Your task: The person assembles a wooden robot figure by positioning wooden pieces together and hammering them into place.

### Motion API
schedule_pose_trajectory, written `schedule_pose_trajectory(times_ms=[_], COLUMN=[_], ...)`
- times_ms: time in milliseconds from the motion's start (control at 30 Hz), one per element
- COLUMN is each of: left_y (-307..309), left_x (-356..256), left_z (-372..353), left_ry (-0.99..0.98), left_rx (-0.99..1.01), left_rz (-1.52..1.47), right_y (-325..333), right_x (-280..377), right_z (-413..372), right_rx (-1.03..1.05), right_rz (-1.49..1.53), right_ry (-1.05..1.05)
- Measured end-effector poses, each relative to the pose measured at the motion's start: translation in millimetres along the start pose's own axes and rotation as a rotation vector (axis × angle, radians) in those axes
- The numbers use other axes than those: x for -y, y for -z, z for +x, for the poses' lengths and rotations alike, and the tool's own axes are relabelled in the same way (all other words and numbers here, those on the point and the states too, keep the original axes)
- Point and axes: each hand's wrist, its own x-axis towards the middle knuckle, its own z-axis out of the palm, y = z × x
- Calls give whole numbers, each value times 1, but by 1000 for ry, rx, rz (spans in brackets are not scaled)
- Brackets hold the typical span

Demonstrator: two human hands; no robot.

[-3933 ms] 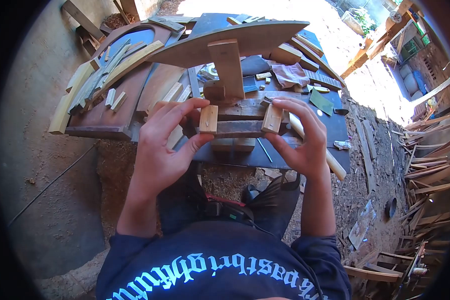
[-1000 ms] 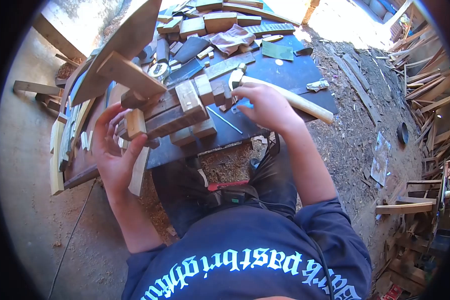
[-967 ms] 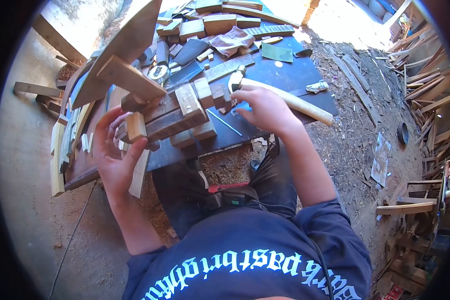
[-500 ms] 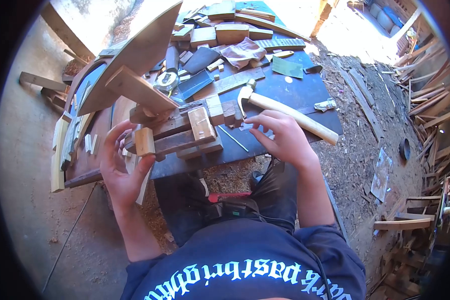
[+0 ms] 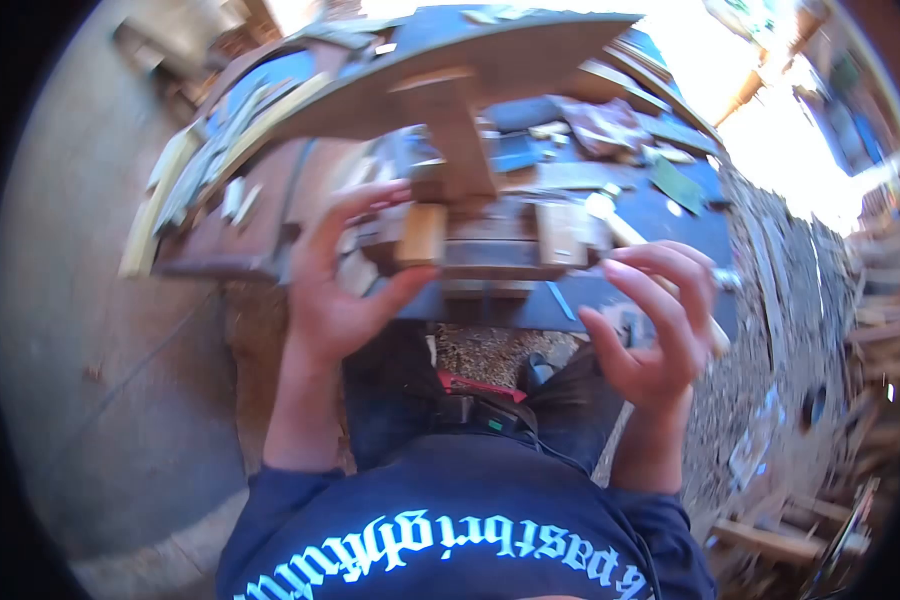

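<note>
A wooden clamp-like piece (image 5: 490,253), made of dark bars, lies along the near edge of the blue table. At its left end stands a light wooden block (image 5: 422,235), with the thumb of my left hand (image 5: 335,285) at its lower edge and the fingertips by its top. Another pale block (image 5: 562,235) sits across the bars on the right. Just beyond that end my right hand (image 5: 660,325) is held with fingers curved and apart, nothing between them. Behind it a hammer (image 5: 625,230) is partly hidden. An upright board (image 5: 460,150) rises behind the bars.
A large curved panel (image 5: 470,75) stretches across the table's far side. Offcuts, a cloth (image 5: 602,125) and a green sheet (image 5: 677,185) lie on the blue table (image 5: 705,235). Wood strips (image 5: 185,180) lie at left; scrap wood (image 5: 885,350) is piled at right.
The view has swung, so the bench and clamp-like piece appear shifted right and more level. My left hand stays at the block. My right hand is lower beside the right end, its fingers still apart.
</note>
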Motion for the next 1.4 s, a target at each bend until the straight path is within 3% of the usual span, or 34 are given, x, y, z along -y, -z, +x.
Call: schedule_pose_trajectory(times_ms=[233,667,1033,1233,1400], left_y=[5,22,95,113,101], left_x=[-3,10,62,84,89], left_z=[-3,-26,-57,-60,-58], left_ry=[-166,-177,142,168,177], left_rx=[-16,-206,-311,-405,-282], left_rz=[115,-32,172,237,179], right_y=[-33,-46,-42,-39,-31], right_x=[19,-3,-3,-1,-6], right_z=[16,-2,5,9,0], right_rx=[104,83,143,174,161], right_rz=[-151,-40,-73,-63,38], right_ry=[159,29,23,2,-129])
